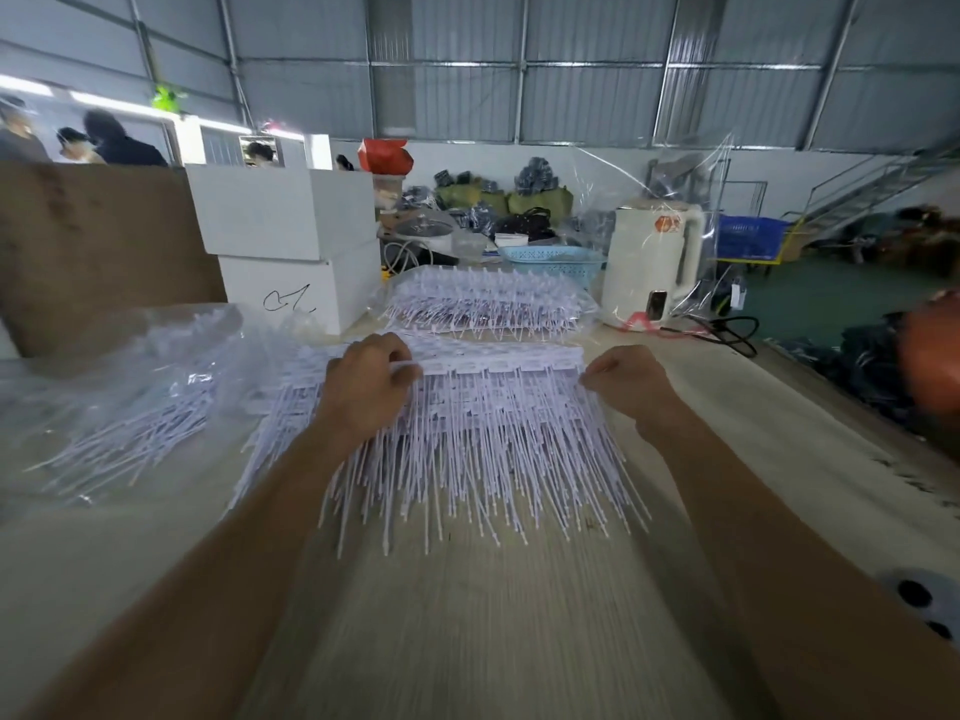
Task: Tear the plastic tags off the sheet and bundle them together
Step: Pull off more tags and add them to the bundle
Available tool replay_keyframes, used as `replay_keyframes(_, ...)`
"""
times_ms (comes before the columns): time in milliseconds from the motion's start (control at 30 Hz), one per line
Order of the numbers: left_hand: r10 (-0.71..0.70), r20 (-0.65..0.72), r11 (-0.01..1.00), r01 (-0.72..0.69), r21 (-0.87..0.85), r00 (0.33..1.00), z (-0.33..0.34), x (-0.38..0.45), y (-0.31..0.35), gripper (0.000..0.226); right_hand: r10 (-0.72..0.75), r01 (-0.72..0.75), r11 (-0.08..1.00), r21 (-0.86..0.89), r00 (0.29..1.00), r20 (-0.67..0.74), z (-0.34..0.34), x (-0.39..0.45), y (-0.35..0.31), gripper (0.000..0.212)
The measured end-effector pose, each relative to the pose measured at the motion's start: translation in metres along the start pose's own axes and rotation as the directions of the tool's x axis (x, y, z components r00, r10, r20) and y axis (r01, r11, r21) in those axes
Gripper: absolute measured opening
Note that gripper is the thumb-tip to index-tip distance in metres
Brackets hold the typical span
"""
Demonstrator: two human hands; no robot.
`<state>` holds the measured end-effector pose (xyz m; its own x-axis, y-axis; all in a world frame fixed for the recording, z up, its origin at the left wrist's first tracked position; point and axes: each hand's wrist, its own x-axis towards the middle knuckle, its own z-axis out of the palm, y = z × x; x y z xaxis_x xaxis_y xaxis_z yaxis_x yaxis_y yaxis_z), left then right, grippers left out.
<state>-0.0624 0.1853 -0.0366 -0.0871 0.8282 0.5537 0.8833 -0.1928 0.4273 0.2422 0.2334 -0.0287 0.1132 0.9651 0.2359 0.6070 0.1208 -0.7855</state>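
Note:
A stack of white plastic tag sheets (488,423) lies on the wooden table (467,615), its thin tails fanned toward me. My left hand (366,384) grips the top sheet's header strip at its left end, fingers curled over the edge. My right hand (626,379) pinches the same strip at its right end. The strip (498,362) spans straight between both hands.
A clear bag of loose tags (130,392) sits at the left. Another bagged stack of tag sheets (488,304) lies behind. White boxes (291,241), a white kettle (654,262), a blue basket (550,259) and a black cord (727,330) stand further back.

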Motion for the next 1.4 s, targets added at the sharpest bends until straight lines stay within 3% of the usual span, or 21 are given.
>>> replay_keyframes(100, -0.016, -0.026, 0.998, 0.015, -0.066, 1.0, -0.004, 0.0, 0.006, 0.011, 0.039, -0.037, 0.985, 0.17, 0.999, -0.01, -0.002, 0.001, 0.001, 0.026)
replay_keyframes(233, -0.02, -0.039, 0.998, 0.017, -0.067, 0.999, -0.009, 0.001, 0.014, 0.01, 0.098, -0.097, 0.959, 0.267, 0.995, 0.008, -0.002, 0.003, -0.001, 0.02)
replay_keyframes(400, -0.003, -0.015, 0.993, 0.001, -0.115, 1.0, -0.018, 0.003, 0.021, 0.005, 0.102, -0.1, 0.952, 0.288, 0.995, 0.009, 0.005, 0.002, 0.006, 0.016)
replay_keyframes(567, 0.081, 0.025, 0.973, -0.073, -0.22, 0.996, -0.031, 0.007, 0.023, 0.014, 0.121, -0.123, 0.955, 0.269, 0.992, 0.023, 0.009, 0.0, 0.017, 0.025)
replay_keyframes(700, 0.1, 0.003, 0.958, -0.095, -0.271, 0.995, -0.036, 0.008, 0.018, 0.014, 0.082, -0.062, 0.927, 0.37, 0.996, -0.038, 0.008, -0.005, 0.011, 0.023)
replay_keyframes(800, 0.09, -0.025, 0.944, -0.093, -0.316, 0.996, -0.04, 0.01, 0.018, 0.015, -0.028, 0.053, 0.865, 0.499, 0.998, -0.057, 0.001, -0.012, -0.006, 0.032)
replay_keyframes(867, 0.099, -0.044, 0.937, -0.108, -0.332, 0.994, -0.044, 0.01, 0.022, 0.018, -0.052, 0.047, 0.814, 0.578, 0.999, -0.008, -0.011, -0.015, -0.018, 0.036)
replay_keyframes(1033, 0.153, -0.056, 0.943, -0.162, -0.289, 0.987, -0.054, 0.011, 0.041, 0.014, -0.184, 0.099, 0.726, 0.681, 0.981, 0.053, -0.039, -0.017, -0.036, 0.016)
replay_keyframes(1200, 0.242, -0.186, 0.942, -0.276, -0.189, 0.952, -0.074, 0.014, 0.067, 0.011, -0.12, 0.021, 0.585, 0.811, 0.991, 0.062, -0.052, -0.019, -0.05, 0.021)
replay_keyframes(1400, 0.351, -0.248, 0.897, -0.4, -0.189, 0.903, -0.081, 0.009, 0.092, 0.006, -0.126, 0.073, 0.496, 0.865, 0.992, -0.011, -0.066, -0.02, -0.051, 0.013)
